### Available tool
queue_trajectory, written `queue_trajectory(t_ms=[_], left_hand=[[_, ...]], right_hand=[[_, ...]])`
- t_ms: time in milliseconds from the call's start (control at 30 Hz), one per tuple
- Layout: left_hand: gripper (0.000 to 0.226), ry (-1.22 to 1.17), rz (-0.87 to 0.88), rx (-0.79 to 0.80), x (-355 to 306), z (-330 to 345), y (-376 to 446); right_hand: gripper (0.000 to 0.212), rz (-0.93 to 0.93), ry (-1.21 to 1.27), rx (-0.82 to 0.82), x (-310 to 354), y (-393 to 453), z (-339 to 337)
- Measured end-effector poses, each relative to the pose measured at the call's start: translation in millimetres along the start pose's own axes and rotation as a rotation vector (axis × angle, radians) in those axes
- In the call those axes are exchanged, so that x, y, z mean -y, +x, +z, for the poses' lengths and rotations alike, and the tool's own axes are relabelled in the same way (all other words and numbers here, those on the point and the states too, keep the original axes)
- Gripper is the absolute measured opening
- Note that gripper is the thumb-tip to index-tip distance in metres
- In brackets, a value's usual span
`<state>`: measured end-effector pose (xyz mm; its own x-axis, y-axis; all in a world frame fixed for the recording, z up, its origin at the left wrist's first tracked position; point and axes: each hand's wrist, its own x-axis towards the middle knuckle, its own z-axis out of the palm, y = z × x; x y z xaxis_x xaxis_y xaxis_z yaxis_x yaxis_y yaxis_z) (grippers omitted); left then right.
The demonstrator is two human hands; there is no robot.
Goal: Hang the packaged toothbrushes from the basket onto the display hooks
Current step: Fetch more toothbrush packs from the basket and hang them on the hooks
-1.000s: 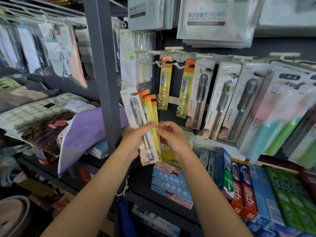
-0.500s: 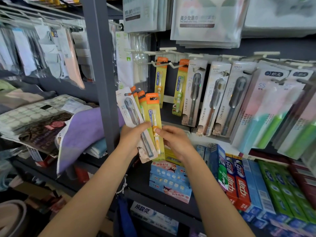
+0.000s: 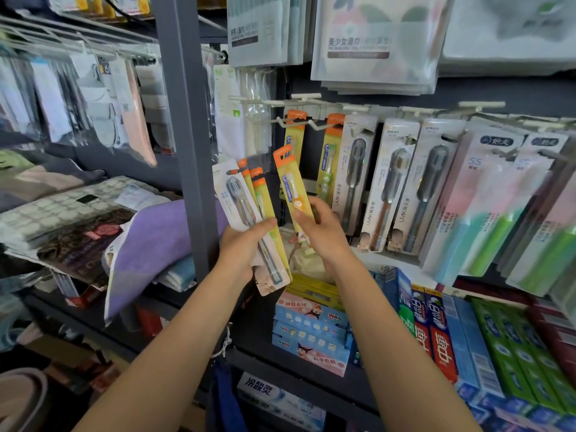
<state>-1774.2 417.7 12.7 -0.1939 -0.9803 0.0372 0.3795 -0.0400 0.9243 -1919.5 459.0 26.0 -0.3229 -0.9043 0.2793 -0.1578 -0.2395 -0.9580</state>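
Observation:
My left hand (image 3: 246,244) grips a fanned bundle of packaged toothbrushes (image 3: 249,207): a white pack with a dark brush in front and yellow packs with orange tops behind. My right hand (image 3: 321,232) pinches a single yellow toothbrush pack with an orange top (image 3: 291,185), held upright and apart from the bundle. It sits just below the white display hooks (image 3: 294,121), where two matching yellow packs (image 3: 330,157) hang. The basket is not in view.
Grey and pastel toothbrush packs (image 3: 389,182) hang on hooks to the right. Toothpaste boxes (image 3: 436,332) fill the shelf below. A grey upright post (image 3: 184,120) stands left of my hands, with folded towels (image 3: 156,244) and hanging socks beyond it.
My right hand has pulled one yellow pack out of the bundle and lifted it up and right toward the hooks. My left hand keeps the rest.

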Motion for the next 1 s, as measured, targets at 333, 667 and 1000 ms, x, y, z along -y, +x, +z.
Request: queue_trajectory(t_ms=[333,667,1000], left_hand=[[0.038,0.001,0.012,-0.008,-5,4,13],[0.030,0.007,0.011,-0.023,-1,11,24],[0.020,0.023,-0.024,-0.024,2,8,26]], right_hand=[[0.019,0.000,0.117,-0.141,17,38,13],[0.022,0.182,0.144,-0.232,-12,42,17],[0.021,0.262,0.138,-0.235,-24,40,15]])
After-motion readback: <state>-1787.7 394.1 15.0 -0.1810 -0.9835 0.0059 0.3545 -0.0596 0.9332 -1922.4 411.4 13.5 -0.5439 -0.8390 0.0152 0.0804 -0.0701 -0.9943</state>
